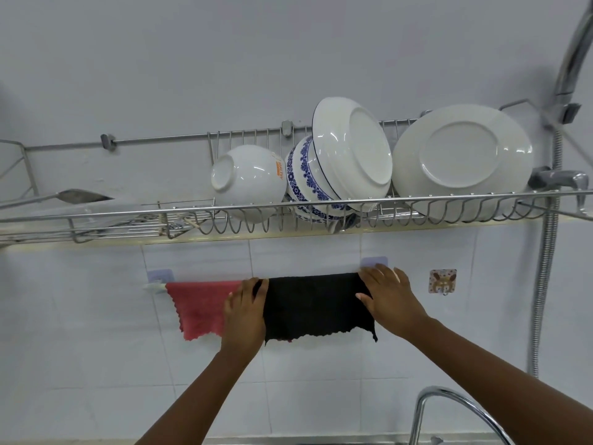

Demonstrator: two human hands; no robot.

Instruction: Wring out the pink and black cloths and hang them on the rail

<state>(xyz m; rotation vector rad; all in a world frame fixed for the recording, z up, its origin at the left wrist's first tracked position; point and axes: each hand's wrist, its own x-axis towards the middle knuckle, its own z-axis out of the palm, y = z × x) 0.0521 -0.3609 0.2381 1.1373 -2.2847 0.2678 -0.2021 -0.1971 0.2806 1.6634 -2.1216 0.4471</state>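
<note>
The pink cloth [199,308] hangs over the left part of a wall rail [154,286] on the tiled wall. Beside it on the right hangs the black cloth [316,305], draped over the same rail and overlapping the pink one's right edge. My left hand [245,311] rests on the black cloth's left edge with fingers curled over the top. My right hand [386,297] lies flat on the cloth's right edge, fingers spread near the rail's right bracket [373,261]. The rail itself is mostly hidden under the cloths.
A wire dish rack [288,207] runs across above the rail, holding a white bowl [248,178], a blue-patterned bowl [305,178] and white plates [462,160]. A sticker hook [442,281] sits right of the rail. A chrome tap [455,409] curves up at the lower right; a shower hose [545,268] hangs along the right.
</note>
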